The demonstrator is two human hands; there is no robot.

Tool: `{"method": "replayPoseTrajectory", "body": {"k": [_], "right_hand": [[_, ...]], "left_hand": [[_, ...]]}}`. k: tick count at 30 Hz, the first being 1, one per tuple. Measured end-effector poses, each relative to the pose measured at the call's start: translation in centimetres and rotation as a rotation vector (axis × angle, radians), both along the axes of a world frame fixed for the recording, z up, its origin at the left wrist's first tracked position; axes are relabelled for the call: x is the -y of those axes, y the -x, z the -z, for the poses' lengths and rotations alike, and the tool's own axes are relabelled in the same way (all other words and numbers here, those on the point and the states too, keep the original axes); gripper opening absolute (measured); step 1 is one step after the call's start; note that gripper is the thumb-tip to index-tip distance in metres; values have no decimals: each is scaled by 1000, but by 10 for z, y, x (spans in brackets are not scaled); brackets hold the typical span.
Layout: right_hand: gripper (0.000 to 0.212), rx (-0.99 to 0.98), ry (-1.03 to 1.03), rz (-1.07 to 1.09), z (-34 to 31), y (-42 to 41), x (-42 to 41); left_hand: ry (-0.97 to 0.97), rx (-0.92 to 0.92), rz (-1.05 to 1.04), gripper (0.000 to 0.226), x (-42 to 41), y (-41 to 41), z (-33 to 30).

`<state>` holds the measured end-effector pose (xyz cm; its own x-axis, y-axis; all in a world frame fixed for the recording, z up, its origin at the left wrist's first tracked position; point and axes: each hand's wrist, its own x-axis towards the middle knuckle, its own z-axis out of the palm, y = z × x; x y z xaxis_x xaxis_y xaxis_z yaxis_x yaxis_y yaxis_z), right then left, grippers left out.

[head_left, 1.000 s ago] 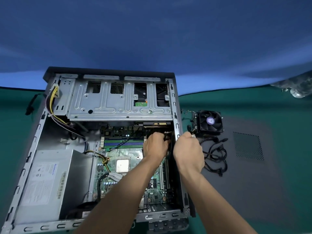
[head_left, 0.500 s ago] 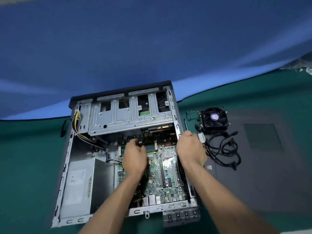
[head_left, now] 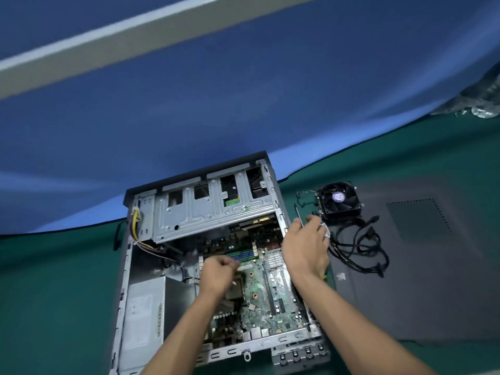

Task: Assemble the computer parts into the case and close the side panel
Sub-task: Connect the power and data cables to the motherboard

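Note:
The open computer case (head_left: 123,307) lies flat on the green table, with the green motherboard (head_left: 259,293) exposed inside. My left hand (head_left: 219,274) hovers over the board near the CPU socket, fingers curled; nothing shows in them, though the view is blurred. My right hand (head_left: 305,247) reaches across the case's right wall with fingers stretched out, tips close to a thin screwdriver (head_left: 297,212) and a white connector (head_left: 325,230). The black CPU cooler with fan (head_left: 339,198) sits just beyond the fingers. The dark grey side panel (head_left: 419,280) lies flat on the right.
A silver drive cage (head_left: 213,209) fills the far end of the case and a grey power supply (head_left: 146,312) the left side. Black cables (head_left: 359,247) are heaped on the side panel beside the cooler. A blue backdrop hangs behind the table.
The view has tilted up and pulled back. My left hand moved left from the case's right wall to over the CPU area. My right hand opened and reached toward the cooler.

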<state>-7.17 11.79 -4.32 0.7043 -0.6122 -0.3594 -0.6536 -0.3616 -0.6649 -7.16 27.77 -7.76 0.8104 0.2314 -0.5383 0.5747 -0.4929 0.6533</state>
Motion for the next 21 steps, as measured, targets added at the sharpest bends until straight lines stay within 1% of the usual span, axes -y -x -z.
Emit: {"method": "replayPoseTrajectory", "body": {"k": [2, 4, 6, 8, 11, 13, 15, 16, 17, 21], "right_hand": [[38, 103, 15, -30, -2, 5, 0], [37, 235, 1, -65, -1, 10, 1], [30, 349, -2, -96, -1, 16, 1], [23, 440, 29, -152, -3, 21, -1], [24, 551, 28, -325, -10, 25, -11], [33, 559, -64, -525, -18, 25, -21], [45, 510, -153, -711, -24, 25, -33], [47, 488, -189, -773, -24, 26, -39], [45, 475, -225, -811, -23, 27, -44], [20, 432, -310, -829, -9, 29, -53]], "left_hand": [[134, -14, -19, 22, -4, 1, -22], [253, -56, -18, 13, -11, -1, -42], [281, -79, 20, 12, -19, -3, -58], [273, -64, 47, 19, -23, -5, -70], [303, -71, 27, 27, -23, -7, -84], [319, -74, 14, 28, -19, -8, -90], [346, -72, 17, 29, -19, -7, -95], [358, -72, 26, 29, -19, -6, -98], [361, -76, 41, 29, -20, -5, -100], [313, -151, 95, 28, -25, 0, -105]]}}
